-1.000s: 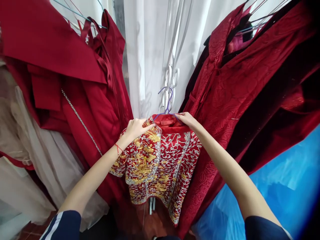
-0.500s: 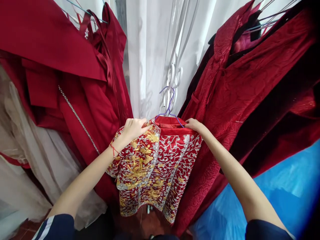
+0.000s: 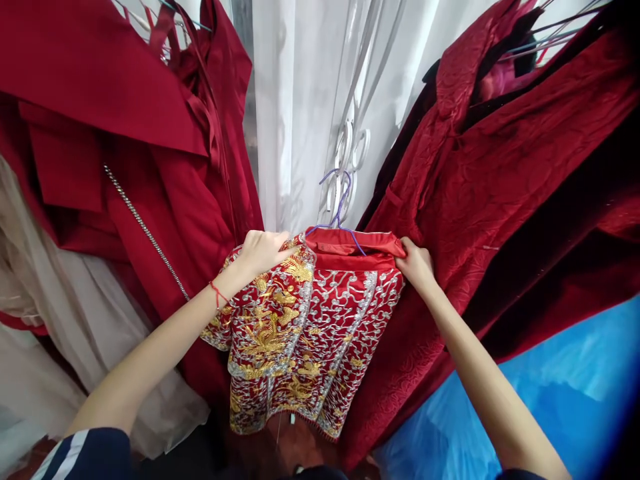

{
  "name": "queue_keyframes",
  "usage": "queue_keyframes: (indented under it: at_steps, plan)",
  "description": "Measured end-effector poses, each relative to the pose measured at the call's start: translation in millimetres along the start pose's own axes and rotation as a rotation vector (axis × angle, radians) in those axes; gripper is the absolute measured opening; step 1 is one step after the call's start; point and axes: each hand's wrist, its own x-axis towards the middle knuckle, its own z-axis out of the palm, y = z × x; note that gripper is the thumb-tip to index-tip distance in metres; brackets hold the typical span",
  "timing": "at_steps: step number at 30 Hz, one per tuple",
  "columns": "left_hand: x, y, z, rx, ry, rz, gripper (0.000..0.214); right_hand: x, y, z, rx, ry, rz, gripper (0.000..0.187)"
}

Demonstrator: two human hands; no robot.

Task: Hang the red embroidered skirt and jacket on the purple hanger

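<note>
A small red garment (image 3: 310, 327) embroidered in gold and silver hangs in front of me on a purple wire hanger (image 3: 338, 207). My left hand (image 3: 263, 250) grips its top left shoulder, a red string on that wrist. My right hand (image 3: 416, 263) pinches the top right corner of the garment by the red lining. The hanger's hook rises between my hands against a white curtain (image 3: 300, 107).
Red dresses (image 3: 125, 133) with a beaded strap (image 3: 145, 230) hang at the left over pale beige fabric (image 3: 60, 300). Dark red patterned robes (image 3: 500, 187) hang at the right on wire hangers. Blue plastic sheeting (image 3: 550, 400) lies at the lower right.
My right hand slid from the hanger's middle out to the garment's right corner and closed on it. The garment shifted slightly left and spread wider.
</note>
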Motion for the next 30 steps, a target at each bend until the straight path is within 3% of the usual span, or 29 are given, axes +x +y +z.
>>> queue_keyframes:
  at_steps: [4, 8, 11, 16, 19, 21, 23, 26, 30]
  plan:
    - [3, -4, -0.4, 0.023, -0.026, -0.025, 0.055, -37, 12, -6, 0.254, -0.142, 0.001, 0.011]
    - [6, -4, 0.1, 0.041, -0.044, -0.032, 0.059, -72, 7, -14, -0.120, 0.012, 0.161, 0.013]
    - [7, -2, 0.3, 0.035, -0.039, -0.056, 0.061, -78, -5, -27, -0.386, 0.127, 0.249, 0.017]
    - [4, 0, 6.3, -0.061, -0.052, -0.148, 0.059, -72, -27, -42, -0.353, 0.243, 0.286, 0.023]
    - [-1, 10, 13.2, -0.100, 0.093, -0.168, 0.053, -81, -37, -43, -0.299, 0.266, 0.233, 0.022]
    - [-3, 27, 16.3, -0.139, 0.269, -0.085, 0.051, -91, -42, -43, -0.279, 0.282, 0.209, 0.022]
    - [-1, 50, 16.3, -0.194, 0.364, 0.102, 0.046, -99, -46, -44, -0.291, 0.291, 0.185, 0.025]
    - [14, 88, 11.3, -0.227, 0.340, 0.386, 0.040, -104, -52, -47, -0.324, 0.291, 0.165, 0.028]
    - [45, 117, 6.4, -0.220, 0.265, 0.486, 0.047, -100, -51, -57, -0.221, 0.246, 0.226, 0.022]
